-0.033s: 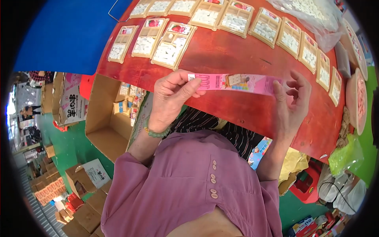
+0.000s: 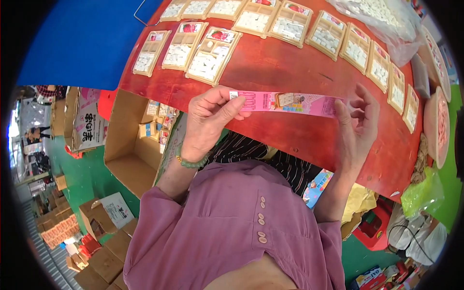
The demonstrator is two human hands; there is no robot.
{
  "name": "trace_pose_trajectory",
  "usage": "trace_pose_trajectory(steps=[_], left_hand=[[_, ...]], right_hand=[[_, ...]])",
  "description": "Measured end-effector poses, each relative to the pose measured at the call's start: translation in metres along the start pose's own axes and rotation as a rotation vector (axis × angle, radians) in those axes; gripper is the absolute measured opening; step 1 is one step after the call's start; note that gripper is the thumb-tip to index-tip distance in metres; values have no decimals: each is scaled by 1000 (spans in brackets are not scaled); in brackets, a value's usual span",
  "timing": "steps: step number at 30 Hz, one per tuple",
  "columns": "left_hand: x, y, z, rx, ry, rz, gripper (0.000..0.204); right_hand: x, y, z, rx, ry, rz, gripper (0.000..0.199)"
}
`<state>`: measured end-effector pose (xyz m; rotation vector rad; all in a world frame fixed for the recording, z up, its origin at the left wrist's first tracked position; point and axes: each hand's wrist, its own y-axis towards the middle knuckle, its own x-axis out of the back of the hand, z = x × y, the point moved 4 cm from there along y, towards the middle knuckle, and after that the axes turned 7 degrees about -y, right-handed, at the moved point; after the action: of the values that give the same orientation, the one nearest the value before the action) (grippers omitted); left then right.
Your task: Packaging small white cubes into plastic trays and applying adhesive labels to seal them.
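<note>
Above the near edge of the red table [image 2: 275, 67], a long pink printed card strip [image 2: 263, 101] is stretched between my two hands. My left hand [image 2: 208, 118] pinches its left end between thumb and fingers; a green bead bracelet is on that wrist. At the strip's right end, my right hand [image 2: 357, 121] has its thumb against the card and its fingers curled behind. Across the table stand several tan divided trays filled with white pieces, the closest being a tray [image 2: 205, 65] with a strawberry picture.
An open cardboard box [image 2: 128, 140] holding small packs stands left of the table. A clear bag of white pieces [image 2: 377, 14] lies at the far right. Round pink trays [image 2: 439, 125] and a yellow-green plastic bag [image 2: 423, 193] are at the right edge. A red stool [image 2: 374, 229] stands below.
The strip's right half has tilted slightly, and its print shows more sharply. Both hands stay almost in place.
</note>
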<state>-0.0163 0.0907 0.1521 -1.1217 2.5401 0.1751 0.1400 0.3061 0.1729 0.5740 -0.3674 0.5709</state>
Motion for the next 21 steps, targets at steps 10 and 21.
trace_pose_trajectory(steps=[10,21], left_hand=[[9,10,-4,-7,28,-73,8],[33,60,-24,-334,1043,-7,18]], right_hand=[[-20,2,-7,-418,590,308,1],[-53,-11,10,-428,544,268,5]])
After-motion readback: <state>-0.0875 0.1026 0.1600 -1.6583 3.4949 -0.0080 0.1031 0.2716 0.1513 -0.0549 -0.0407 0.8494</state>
